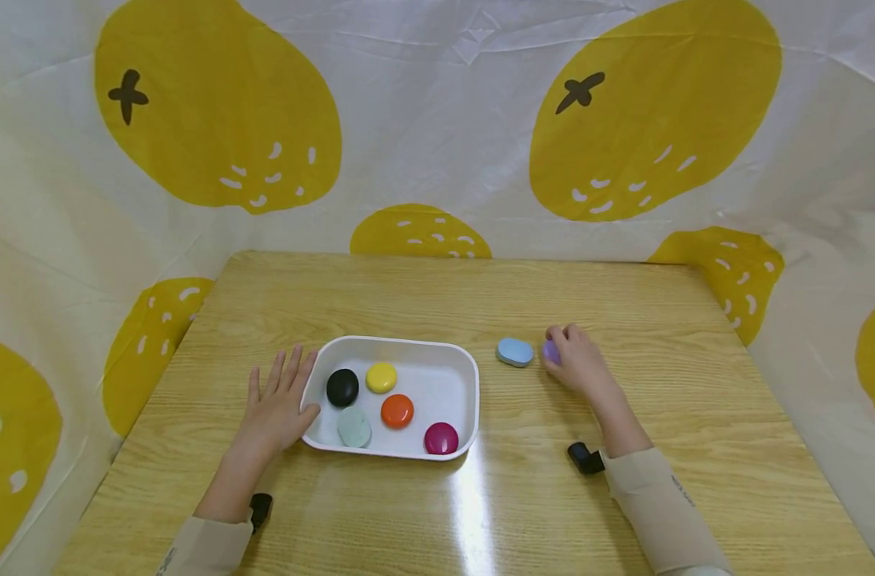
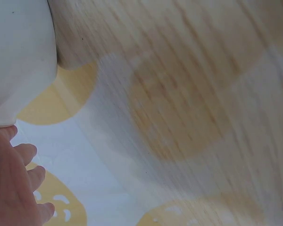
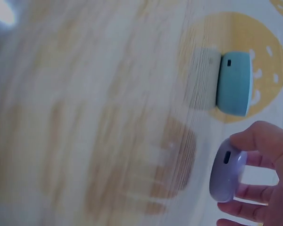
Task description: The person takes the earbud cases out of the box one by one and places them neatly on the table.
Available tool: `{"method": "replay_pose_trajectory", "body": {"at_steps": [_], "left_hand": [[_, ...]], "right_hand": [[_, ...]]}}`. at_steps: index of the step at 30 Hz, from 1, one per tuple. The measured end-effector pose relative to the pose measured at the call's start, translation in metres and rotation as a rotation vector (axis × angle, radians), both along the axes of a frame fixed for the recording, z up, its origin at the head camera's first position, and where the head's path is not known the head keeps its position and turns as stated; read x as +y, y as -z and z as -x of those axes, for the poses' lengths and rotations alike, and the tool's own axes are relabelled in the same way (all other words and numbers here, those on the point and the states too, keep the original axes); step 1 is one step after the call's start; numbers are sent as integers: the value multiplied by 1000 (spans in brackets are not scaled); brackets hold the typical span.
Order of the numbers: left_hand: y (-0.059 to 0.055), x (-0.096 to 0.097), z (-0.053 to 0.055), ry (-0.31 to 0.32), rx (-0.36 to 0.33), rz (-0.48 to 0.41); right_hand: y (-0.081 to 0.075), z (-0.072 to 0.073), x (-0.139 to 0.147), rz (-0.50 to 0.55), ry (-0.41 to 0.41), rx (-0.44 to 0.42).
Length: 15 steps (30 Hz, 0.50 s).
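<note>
My right hand (image 1: 577, 364) holds a small rounded purple case (image 3: 223, 172) between thumb and fingers. In the right wrist view a dark slot shows in its side. Just left of it on the table lies a light blue oval case (image 1: 515, 352), which also has a small slot. My left hand (image 1: 282, 404), fingers straight and spread, rests against the left side of a white tray (image 1: 409, 346). The tray holds several smooth round pieces: black (image 1: 342, 388), yellow (image 1: 381, 378), orange (image 1: 397, 411), pale green (image 1: 354, 428) and magenta (image 1: 441, 438).
The wooden table (image 1: 589, 528) reaches back to a white curtain (image 1: 437, 120) printed with large yellow fruit. A black wrist camera (image 1: 585, 458) sits by the right sleeve, another (image 1: 261, 510) by the left.
</note>
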<state>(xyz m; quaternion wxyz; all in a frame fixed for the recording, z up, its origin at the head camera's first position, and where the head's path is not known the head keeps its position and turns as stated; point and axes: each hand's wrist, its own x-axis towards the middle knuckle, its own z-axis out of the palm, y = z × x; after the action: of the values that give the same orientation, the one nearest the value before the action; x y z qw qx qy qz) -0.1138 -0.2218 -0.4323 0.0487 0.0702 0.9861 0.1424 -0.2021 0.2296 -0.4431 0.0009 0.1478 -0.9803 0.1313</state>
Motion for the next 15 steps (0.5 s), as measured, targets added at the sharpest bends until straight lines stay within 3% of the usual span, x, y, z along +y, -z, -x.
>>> {"method": "replay_pose_trajectory", "body": {"at_steps": [15], "left_hand": [[1, 0, 0, -2, -3, -2]], "right_hand": [[4, 2, 0, -12, 2, -74]]}}
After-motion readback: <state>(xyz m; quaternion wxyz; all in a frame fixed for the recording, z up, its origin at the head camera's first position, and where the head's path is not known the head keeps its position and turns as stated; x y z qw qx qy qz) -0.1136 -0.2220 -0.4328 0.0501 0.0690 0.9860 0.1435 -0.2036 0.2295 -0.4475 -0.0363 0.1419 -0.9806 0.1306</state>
